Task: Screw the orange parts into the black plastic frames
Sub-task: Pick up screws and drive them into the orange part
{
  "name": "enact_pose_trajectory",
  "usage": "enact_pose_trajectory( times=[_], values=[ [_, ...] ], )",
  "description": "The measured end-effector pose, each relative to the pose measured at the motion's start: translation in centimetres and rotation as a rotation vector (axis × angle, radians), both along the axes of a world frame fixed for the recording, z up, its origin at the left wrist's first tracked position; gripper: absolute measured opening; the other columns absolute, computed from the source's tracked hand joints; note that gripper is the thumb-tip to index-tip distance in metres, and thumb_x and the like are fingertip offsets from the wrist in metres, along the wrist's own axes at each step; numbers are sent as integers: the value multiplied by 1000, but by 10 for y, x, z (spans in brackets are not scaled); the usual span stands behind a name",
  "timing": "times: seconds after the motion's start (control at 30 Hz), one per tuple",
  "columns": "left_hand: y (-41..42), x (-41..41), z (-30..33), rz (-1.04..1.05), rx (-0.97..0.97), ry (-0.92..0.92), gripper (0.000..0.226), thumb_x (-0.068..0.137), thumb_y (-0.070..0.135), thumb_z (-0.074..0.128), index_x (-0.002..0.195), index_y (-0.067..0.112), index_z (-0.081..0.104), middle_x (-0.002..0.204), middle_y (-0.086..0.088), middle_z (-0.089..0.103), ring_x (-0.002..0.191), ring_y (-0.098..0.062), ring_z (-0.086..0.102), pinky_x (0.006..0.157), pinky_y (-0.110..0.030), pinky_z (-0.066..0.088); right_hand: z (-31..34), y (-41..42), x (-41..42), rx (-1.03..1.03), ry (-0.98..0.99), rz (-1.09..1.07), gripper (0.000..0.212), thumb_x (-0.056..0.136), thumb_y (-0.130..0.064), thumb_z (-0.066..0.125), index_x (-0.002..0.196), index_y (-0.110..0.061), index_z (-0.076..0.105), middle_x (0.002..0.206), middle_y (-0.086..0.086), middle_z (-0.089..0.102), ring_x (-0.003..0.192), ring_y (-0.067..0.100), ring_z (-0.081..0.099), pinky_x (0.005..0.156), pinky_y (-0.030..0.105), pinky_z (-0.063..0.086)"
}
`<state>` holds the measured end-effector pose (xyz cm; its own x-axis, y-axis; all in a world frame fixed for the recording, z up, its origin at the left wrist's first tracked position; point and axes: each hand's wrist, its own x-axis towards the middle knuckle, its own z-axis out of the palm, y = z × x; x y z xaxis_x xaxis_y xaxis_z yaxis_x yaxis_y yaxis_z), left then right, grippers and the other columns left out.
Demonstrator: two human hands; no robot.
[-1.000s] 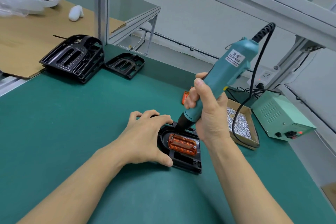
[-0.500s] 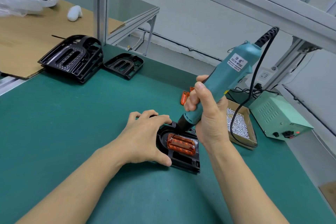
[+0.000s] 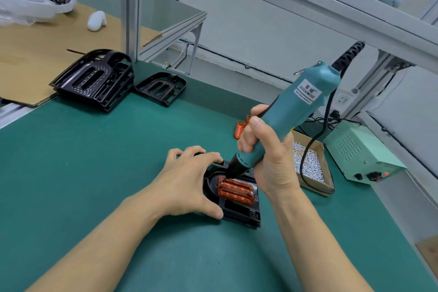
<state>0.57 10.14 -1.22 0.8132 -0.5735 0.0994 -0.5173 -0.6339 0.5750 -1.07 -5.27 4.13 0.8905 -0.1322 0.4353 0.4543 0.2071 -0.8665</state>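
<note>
Nearest, at 6 o'clock, wide bare green mat (image 3: 94, 173), running to the near edge. Just beyond, at centre, left hand (image 3: 187, 185) spread over the black frame (image 3: 239, 211), fingers curled on its far rim, thumb against its near left side, holding it down flat. Seated in that frame, orange part (image 3: 235, 191): translucent, ribbed, rounded rectangle, a screw head showing at its right end. At 3 o'clock of the frame, right hand (image 3: 267, 156) wrapped tight round the teal electric screwdriver (image 3: 284, 121), tilted toward 1 o'clock, black tip down at the part's far left corner. Near the mat's right edge at 3 o'clock, cardboard tray of screws (image 3: 310, 163), then pale green power box (image 3: 360, 152). Behind the right hand, spare orange pieces (image 3: 239, 129). Far off at 10 o'clock, stacked black frames (image 3: 94, 78), a single one (image 3: 161, 87) beside them, near the mat's far edge.
</note>
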Motion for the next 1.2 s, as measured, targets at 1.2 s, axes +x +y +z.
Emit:
enact_pose_trajectory(
  times=[1.2],
  values=[
    [2, 3, -3, -81, 15, -16, 97, 38, 77, 56, 129, 45, 46, 147, 32, 20, 134, 8, 4, 109, -25, 0, 2, -185, -123, -486, 855, -900, 35, 96, -38, 54, 115, -12, 39, 80, 12, 58, 56, 23, 59, 59, 36, 50]
  ],
)
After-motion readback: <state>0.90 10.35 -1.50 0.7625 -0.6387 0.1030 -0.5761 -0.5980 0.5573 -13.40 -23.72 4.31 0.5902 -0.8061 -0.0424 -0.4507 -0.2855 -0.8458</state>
